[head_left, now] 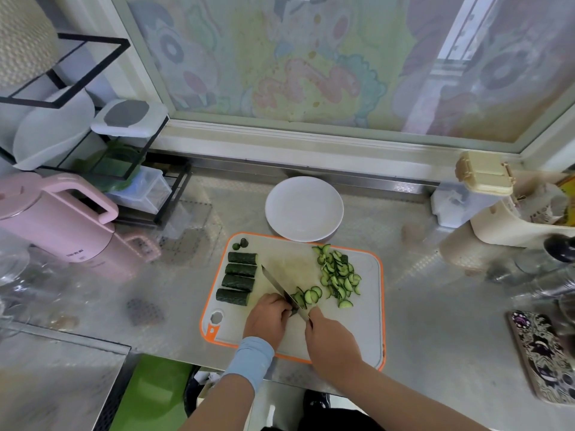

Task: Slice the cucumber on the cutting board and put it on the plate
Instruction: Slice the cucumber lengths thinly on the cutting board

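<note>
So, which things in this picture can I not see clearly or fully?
Head view: the cucumber piece being cut is mostly hidden by the left hand and the knife.
Head view: the knife handle is hidden inside the right hand.
Head view: the phone is cut off by the right edge.
Head view: the glassware at the left edge is blurred.

Daylit window (295,63) with cartoon film above steel counter (435,306).

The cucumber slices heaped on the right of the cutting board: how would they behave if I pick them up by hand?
The cucumber slices look thin and half-round, so probably light and slightly bendy. Their pale cut faces are probably moist, so they may slip or cling. Lying flat in a loose heap, they should not roll.
</note>
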The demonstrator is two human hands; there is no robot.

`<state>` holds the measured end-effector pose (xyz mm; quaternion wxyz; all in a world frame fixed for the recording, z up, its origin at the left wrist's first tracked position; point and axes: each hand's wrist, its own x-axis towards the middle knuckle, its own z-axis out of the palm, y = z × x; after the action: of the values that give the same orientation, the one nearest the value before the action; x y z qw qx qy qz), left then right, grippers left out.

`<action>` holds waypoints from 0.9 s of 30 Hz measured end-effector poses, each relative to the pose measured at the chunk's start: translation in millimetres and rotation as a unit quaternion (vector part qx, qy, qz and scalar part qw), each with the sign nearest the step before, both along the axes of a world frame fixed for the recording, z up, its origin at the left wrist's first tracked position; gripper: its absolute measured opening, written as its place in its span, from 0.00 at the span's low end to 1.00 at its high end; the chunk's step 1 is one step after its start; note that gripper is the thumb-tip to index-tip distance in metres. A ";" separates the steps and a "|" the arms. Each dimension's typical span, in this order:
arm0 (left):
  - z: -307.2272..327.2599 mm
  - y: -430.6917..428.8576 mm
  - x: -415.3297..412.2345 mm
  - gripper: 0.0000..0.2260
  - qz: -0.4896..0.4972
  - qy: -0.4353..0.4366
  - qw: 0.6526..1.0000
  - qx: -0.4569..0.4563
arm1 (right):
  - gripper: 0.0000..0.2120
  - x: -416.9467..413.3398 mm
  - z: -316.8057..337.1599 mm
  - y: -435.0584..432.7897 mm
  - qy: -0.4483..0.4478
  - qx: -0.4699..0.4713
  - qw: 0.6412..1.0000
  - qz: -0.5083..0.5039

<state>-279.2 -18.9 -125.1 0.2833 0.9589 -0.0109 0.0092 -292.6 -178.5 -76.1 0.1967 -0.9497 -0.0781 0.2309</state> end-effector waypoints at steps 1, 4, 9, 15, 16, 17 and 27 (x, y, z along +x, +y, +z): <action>1.1 -0.3 0.6 0.03 -0.001 0.000 1.000 0.001 | 0.05 -2.1 2.0 -1.0 0.003 -0.008 1.000 0.004; 5.7 -1.7 1.9 0.04 -0.002 0.012 1.000 -0.001 | 0.06 -7.1 5.4 -3.3 0.006 -0.021 1.000 0.004; 7.4 -1.5 2.2 0.05 -0.004 0.007 1.000 0.000 | 0.05 -7.0 6.2 -0.2 0.007 -0.037 0.999 0.002; 4.9 -2.5 0.7 0.04 0.007 0.003 1.000 -0.017 | 0.04 2.0 -2.1 8.1 0.024 -0.021 0.999 -0.008; 3.9 -2.6 0.0 0.04 0.012 0.002 1.000 -0.019 | 0.04 3.9 -3.8 10.7 0.025 -0.017 0.999 -0.011; 2.4 -2.6 -0.5 0.04 0.014 0.002 1.000 -0.018 | 0.03 5.3 -5.0 13.2 0.026 -0.014 0.999 -0.013; -2.0 -2.8 -4.5 0.06 0.017 0.018 1.000 0.001 | 0.06 -4.6 -2.4 4.2 0.000 -0.011 1.000 -0.013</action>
<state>-283.7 -21.7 -127.1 0.2825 0.9592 0.0102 -0.0032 -297.2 -174.3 -78.5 0.1894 -0.9527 -0.0628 0.2294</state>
